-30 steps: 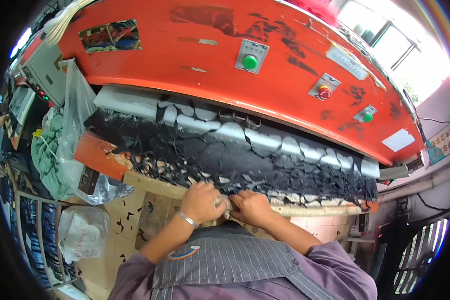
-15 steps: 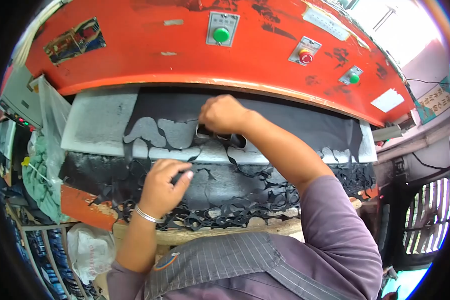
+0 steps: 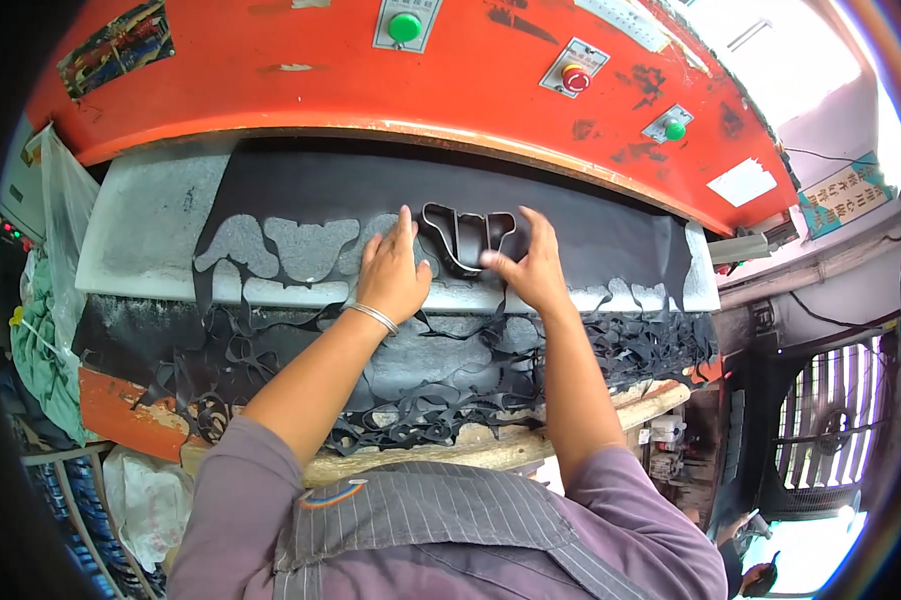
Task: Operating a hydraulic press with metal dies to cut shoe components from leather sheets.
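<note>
A metal cutting die (image 3: 457,236) with curved walls and inner dividers stands on a black sheet of leather-like material (image 3: 320,178). My right hand (image 3: 538,268) grips the die's right end, its thumb at the near edge and its fingers along the far right side. Just left of the die, my left hand (image 3: 395,270) lies on the sheet with fingers stretched out, holding nothing. Shaped cutouts (image 3: 313,248) run along the sheet's near edge to the left, showing pale grey there. Beneath the sheet is a whitish board (image 3: 150,225).
An orange machine beam (image 3: 300,95) spans the far side, bearing green buttons (image 3: 405,28) and a red one (image 3: 575,79). Tangled black scrap strips (image 3: 420,405) hang over the near edge, above a wooden rail (image 3: 490,452). Green cloth (image 3: 45,350) hangs at left.
My right hand has moved the die rightward along the sheet, uncovering a cutout where it stood. My left hand has come forward onto the sheet beside it. The view has shifted.
</note>
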The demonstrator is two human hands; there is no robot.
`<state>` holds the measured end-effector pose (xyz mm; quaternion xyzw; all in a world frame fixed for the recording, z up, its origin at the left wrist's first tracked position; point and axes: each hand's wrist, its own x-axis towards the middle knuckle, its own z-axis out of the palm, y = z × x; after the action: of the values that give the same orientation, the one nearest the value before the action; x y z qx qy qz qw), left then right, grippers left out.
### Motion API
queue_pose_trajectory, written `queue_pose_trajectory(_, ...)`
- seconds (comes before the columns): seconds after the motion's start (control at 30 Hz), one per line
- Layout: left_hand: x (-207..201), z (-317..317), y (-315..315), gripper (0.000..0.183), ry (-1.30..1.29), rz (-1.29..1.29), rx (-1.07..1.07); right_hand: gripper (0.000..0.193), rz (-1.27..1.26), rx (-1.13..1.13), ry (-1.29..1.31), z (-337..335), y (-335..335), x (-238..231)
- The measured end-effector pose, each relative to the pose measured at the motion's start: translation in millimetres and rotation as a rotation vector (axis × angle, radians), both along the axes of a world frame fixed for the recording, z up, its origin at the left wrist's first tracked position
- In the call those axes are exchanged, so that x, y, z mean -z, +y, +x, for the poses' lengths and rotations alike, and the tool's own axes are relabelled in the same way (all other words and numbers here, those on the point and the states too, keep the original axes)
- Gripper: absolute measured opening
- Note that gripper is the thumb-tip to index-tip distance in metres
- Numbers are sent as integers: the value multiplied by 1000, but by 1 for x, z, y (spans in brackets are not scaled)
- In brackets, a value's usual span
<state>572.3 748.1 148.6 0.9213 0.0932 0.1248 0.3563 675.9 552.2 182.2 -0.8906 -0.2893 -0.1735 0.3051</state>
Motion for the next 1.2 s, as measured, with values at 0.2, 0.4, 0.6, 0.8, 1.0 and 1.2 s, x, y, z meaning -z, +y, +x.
queue_pose_trajectory(0.2, -1, 1, -2, 77, -27, -10, -13, 65, -190, -264, 177, 16, -19, 17)
queue_pose_trajectory(0.4, -7, -4, 2, 76, -32, -9, 1, 60, -148, -346, 48, 17, -18, 12)
queue_pose_trajectory(0.6, -12, 3, -2, 77, -7, -55, -17, 78, -287, -297, -3, 18, -23, 13)
queue_pose_trajectory(0.8, -57, -13, 21, 30, -369, -284, -216, 82, 385, -119, -192, 42, -53, -73)
queue_pose_trajectory(1.0, -180, -8, 10, 14, -850, 455, -251, 61, 437, 515, -718, 120, -135, -169)
queue_pose_trajectory(1.2, -200, -58, -17, 28, -339, 119, -178, 58, 437, 193, -648, 74, -136, -160)
